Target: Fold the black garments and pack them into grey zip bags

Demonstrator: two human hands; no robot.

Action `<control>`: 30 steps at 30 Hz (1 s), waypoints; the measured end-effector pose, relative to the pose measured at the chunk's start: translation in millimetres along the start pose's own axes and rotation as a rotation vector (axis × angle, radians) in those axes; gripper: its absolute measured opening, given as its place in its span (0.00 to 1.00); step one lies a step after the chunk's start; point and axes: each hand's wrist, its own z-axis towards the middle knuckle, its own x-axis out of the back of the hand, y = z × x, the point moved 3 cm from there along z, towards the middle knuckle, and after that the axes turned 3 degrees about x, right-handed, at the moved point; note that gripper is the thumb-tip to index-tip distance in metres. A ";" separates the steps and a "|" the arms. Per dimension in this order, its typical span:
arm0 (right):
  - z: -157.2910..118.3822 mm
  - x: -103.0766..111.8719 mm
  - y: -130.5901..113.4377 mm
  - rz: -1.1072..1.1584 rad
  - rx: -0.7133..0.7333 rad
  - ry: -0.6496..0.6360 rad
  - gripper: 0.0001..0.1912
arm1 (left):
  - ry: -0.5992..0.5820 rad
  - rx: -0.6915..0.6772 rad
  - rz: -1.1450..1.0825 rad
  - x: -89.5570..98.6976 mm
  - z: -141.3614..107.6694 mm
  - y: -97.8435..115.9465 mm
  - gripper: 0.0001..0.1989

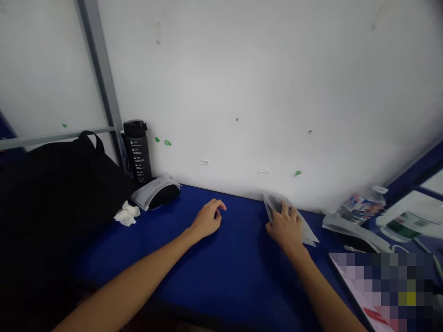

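My left hand hovers at or rests on the middle of the blue tabletop. Its fingers curve loosely with a gap before the thumb, and nothing is in it. To the right, my right hand grips a frosted plastic bag close to the wall. The hand covers much of the bag, which tilts up against the wall, and I cannot tell if anything is inside. Left of my left hand lies another frosted pouch with something black in it. A similar pouch with dark contents lies right of my right hand.
A black bottle stands at the back left, near a black bag and a crumpled tissue. At the right are a clear plastic bottle, a container with a green label and a partly blurred flat item. The white wall bounds the back.
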 end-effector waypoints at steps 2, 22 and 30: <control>0.3 1.8 -2.8 -0.044 -0.011 -0.054 0.13 | -0.008 0.007 0.008 0.7 -0.6 2.5 0.17; -10.6 -8.8 21.7 0.064 -0.032 -0.167 0.12 | -0.012 -0.020 0.012 0.7 -1.2 3.9 0.18; -3.2 0.3 31.7 0.002 -0.042 -0.005 0.07 | -0.021 -0.050 -0.019 -0.3 4.1 4.0 0.17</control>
